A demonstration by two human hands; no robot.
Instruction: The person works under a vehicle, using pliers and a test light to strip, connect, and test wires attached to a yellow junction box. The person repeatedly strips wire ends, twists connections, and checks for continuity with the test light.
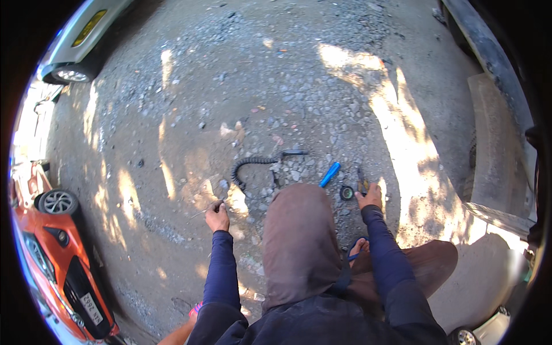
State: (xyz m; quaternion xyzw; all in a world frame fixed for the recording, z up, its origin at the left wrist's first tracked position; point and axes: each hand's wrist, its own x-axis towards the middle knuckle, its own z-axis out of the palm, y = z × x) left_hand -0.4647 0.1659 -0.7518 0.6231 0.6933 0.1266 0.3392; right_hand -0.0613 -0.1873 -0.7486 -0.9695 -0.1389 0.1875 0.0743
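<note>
My left hand (217, 218) is closed around a thin, dark, rod-like piece whose slim end points left, low over the dirt; its kind is too small to make out. At right, my right hand (371, 198) has its fingers closed on yellow-handled pliers (362, 183) at ground level. Just left of those fingers lies a black roll of tape (347, 192). A blue-handled tool (330, 174) rests on the gravel farther left. Beyond my raised brown-trousered knee (302, 241), a black coiled cable (253, 161) curves across the stones, with a straight black end piece (294, 153).
Loose gravel and dirt surround me. An orange car (69, 276) stands at left, a pale vehicle (86, 34) at far left. Along the right lies a large, worn curved panel (500, 144). My sandalled foot (357, 248) is near the tape. Another person's bare limb (178, 333) shows lower left.
</note>
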